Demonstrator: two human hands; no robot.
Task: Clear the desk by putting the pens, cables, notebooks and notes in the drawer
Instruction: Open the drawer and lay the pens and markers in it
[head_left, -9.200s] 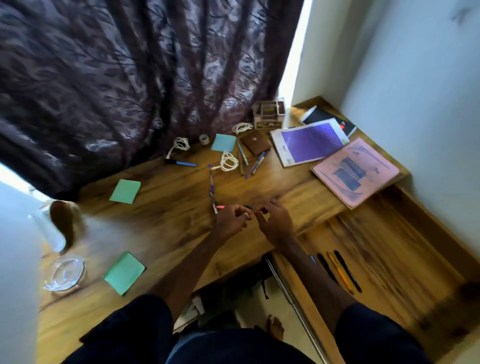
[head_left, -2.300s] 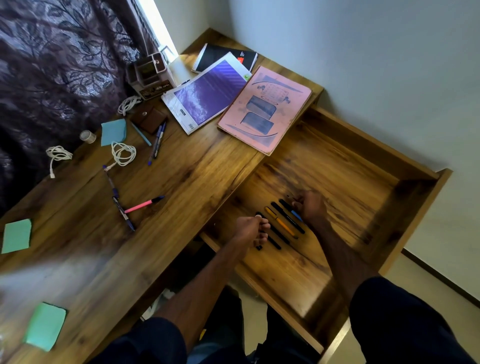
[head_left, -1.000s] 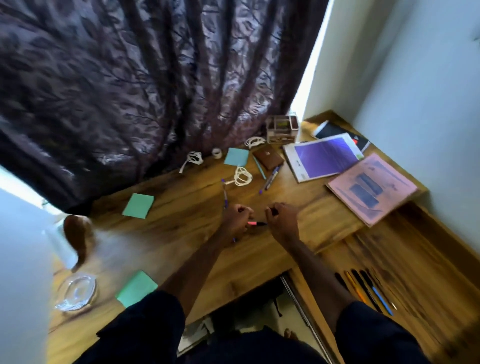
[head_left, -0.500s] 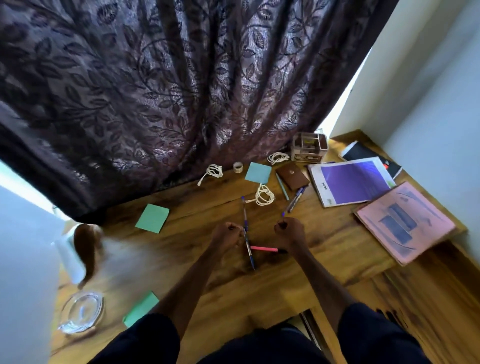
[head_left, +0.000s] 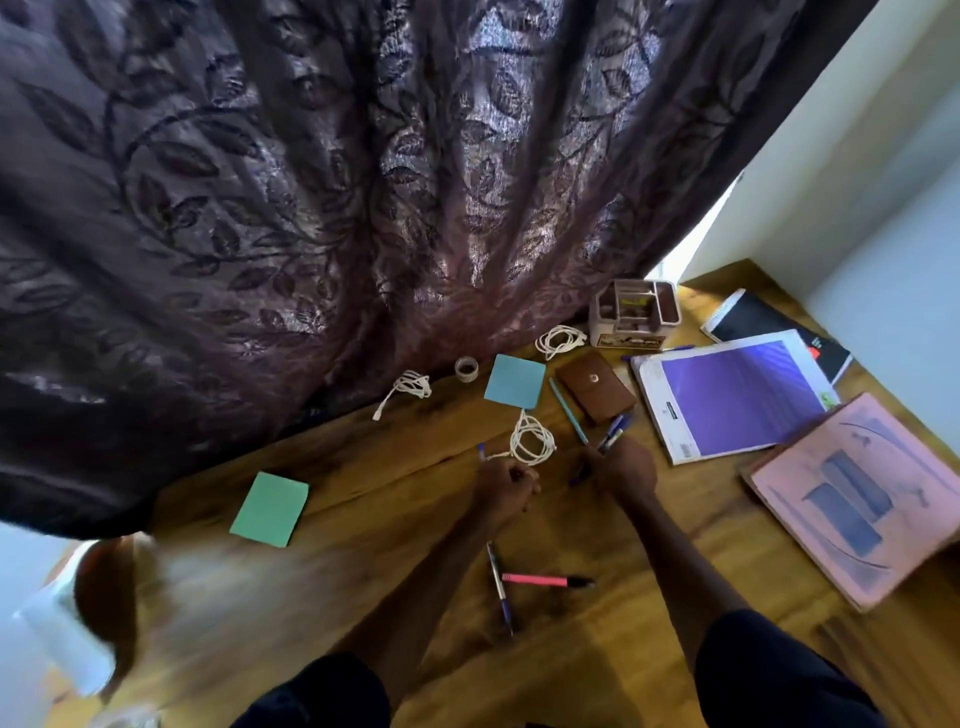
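Left hand (head_left: 506, 488) clenched on blue pen (head_left: 482, 452); tip pokes out far-left, axis roughly near-far. Right hand (head_left: 623, 470) curled over pen pair (head_left: 613, 434), axis near-left to far-right, just beside wallet (head_left: 596, 387). Pink pen (head_left: 535, 579) lies left-right on table (head_left: 363, 545), nearer than both hands. Drawer out of view.

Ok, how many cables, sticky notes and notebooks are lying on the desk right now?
Coiled white cables: 3
Sticky notes, one blue and one green: 2
Notebooks, purple, pink and black: 3
Total: 8
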